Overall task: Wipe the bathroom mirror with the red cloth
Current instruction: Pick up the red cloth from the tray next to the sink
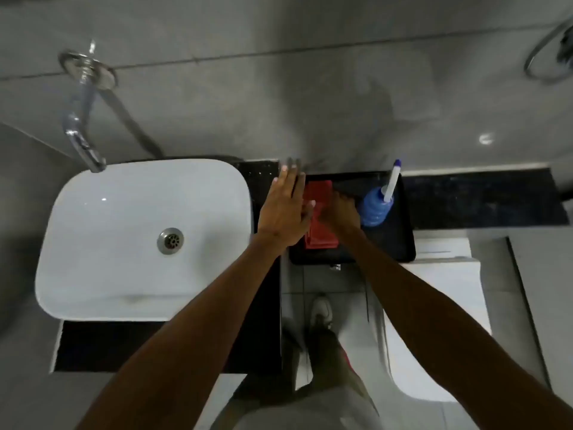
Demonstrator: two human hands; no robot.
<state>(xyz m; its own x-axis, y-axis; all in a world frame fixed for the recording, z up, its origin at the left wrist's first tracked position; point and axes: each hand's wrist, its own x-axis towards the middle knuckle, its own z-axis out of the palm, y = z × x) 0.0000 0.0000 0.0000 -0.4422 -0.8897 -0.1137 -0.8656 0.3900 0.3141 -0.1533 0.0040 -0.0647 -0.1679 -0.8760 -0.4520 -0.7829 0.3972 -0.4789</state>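
On the black tray [400, 240] beside the white sink [124, 212] lay the red cloth [319, 209], folded, with both hands over it. The left hand [285, 209] was held flat above the cloth's left edge, fingers straight and spread, gripping nothing. The right hand [339, 212] rested on the cloth's right side, fingers curled down; whether they had closed on the fabric could not be told. A blue bottle [376, 207] with a white nozzle stood on the tray just right of that hand. A chrome tap [82, 131] hung over the sink's far left corner.
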